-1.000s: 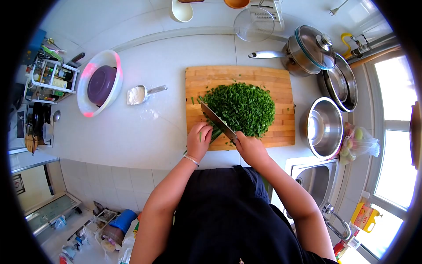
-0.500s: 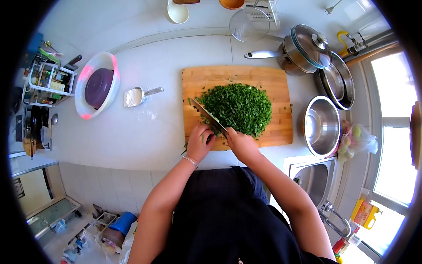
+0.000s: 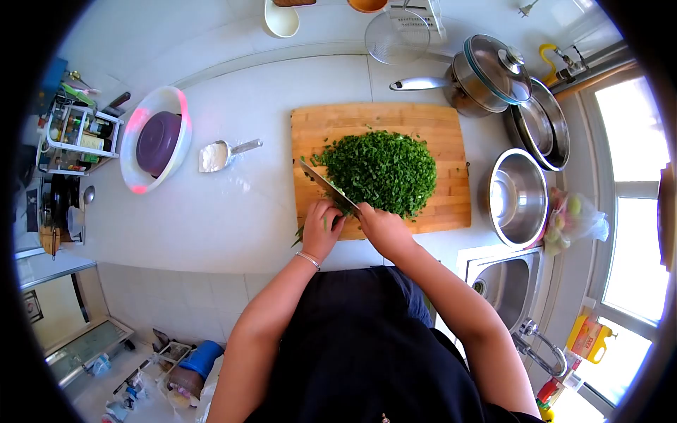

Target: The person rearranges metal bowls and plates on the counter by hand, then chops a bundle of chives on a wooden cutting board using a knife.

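A large heap of chopped greens (image 3: 384, 173) lies on the wooden cutting board (image 3: 451, 204). My right hand (image 3: 382, 227) is closed round the handle of a knife (image 3: 326, 185), whose blade slants up to the left along the heap's left edge. Beside the blade, at the board's lower left, my left hand (image 3: 322, 224) has its fingers curled over a small bunch of uncut green stalks (image 3: 300, 233). The stalks' ends stick out left of that hand; the rest is mostly hidden under the fingers.
Left on the counter are a scoop of white powder (image 3: 214, 156) and a pale basin (image 3: 178, 151) holding a purple bowl (image 3: 159, 144). To the right stand a lidded pot (image 3: 479, 84), a steel bowl (image 3: 518, 199), a bag of produce (image 3: 572, 220) and a sink (image 3: 506, 285).
Both hands and the knife have shifted slightly left on the board. The stalk ends now show left of my left hand. The whole view has also moved a little.
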Demonstrator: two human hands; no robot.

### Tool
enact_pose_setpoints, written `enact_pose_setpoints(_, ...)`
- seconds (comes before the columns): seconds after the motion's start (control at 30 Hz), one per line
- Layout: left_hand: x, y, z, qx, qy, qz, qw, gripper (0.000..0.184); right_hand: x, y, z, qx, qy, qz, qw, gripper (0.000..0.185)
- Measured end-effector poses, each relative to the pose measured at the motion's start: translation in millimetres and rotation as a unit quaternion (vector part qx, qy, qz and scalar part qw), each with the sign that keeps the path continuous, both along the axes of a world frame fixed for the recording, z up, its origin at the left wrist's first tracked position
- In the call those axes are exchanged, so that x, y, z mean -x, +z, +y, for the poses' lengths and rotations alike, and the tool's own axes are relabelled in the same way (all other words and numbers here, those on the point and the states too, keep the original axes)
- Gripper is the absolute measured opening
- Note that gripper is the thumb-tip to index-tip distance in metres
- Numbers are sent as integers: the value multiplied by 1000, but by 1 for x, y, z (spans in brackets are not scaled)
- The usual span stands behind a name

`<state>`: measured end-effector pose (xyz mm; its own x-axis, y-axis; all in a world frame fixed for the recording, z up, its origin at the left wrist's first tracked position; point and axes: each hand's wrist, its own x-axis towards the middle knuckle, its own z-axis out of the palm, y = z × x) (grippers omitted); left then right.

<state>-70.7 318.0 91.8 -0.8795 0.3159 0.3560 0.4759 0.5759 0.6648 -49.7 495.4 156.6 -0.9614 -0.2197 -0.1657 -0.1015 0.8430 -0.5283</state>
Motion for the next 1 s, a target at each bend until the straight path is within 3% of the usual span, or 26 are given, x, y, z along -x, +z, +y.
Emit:
enact_pose_setpoints(0.07,-4,0,-1,-2,12,11,1000,21,-6,14,5,19,4,3,1000,16)
enact_pose_setpoints(0.13,-3,0,-2,-2,5,12,1000,20,-8,22,8,-34,23,-56,998,16)
enact_pose_setpoints(0.23,-1,1,-4,4,-10,-2,1000,19,-8,7,-4,-62,8,-74,995,13)
enact_pose_setpoints(0.43,1,-7,-9,9,-49,5,999,16,-2,-15,1,-28,3,-25,999,13)
enact_pose_setpoints(0.6,11,-2,8,0,-15,12,1000,17,-4,11,27,11,-38,-12,999,15)
enact_pose_setpoints(0.8,9,-1,-2,17,-15,24,999,19,-10,31,24,-27,-11,-41,999,14)
enact_pose_setpoints(1.0,11,-3,-1,13,-19,5,1000,15,1,-5,-6,-89,15,-62,994,17)
